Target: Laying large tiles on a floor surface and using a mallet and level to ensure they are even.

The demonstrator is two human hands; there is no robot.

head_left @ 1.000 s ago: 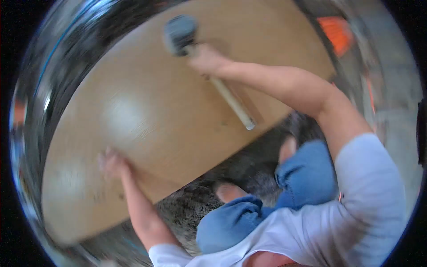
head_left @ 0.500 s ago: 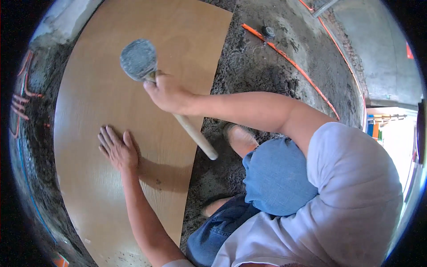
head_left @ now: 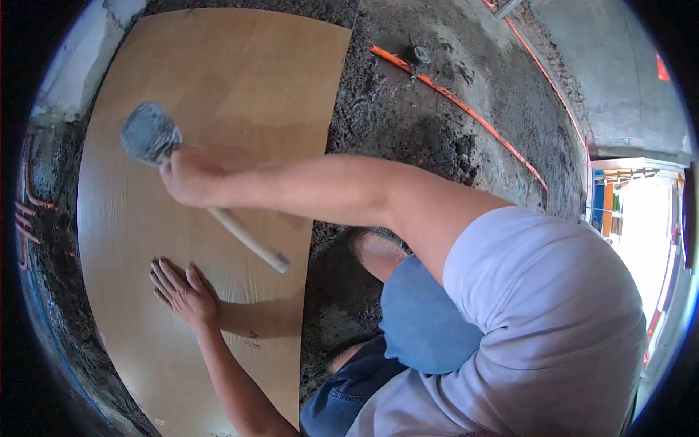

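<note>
My right hand [head_left: 193,175] grips a mallet near its head, a grey, dusty mallet head [head_left: 149,131] that hangs over the upper left part of a large light-brown board [head_left: 204,65]. The pale handle [head_left: 240,237] slants down to the right behind my hand. Lower down, my left hand [head_left: 186,291] lies flat on the board with its fingers apart. The board rests along dark, rough screed, and my bare lower legs or feet show beside its right edge.
An orange conduit [head_left: 459,113] lies on the dark screed [head_left: 393,124] to the right, with a small dark round object [head_left: 419,54] beside it. Bent orange pipes [head_left: 25,226] stand at the left near a white wall base [head_left: 80,65]. A bright doorway [head_left: 641,240] is at the far right.
The view has turned since a second ago. Over the last half second the mallet and my right hand have moved left across the board; my left hand remains flat on it.
</note>
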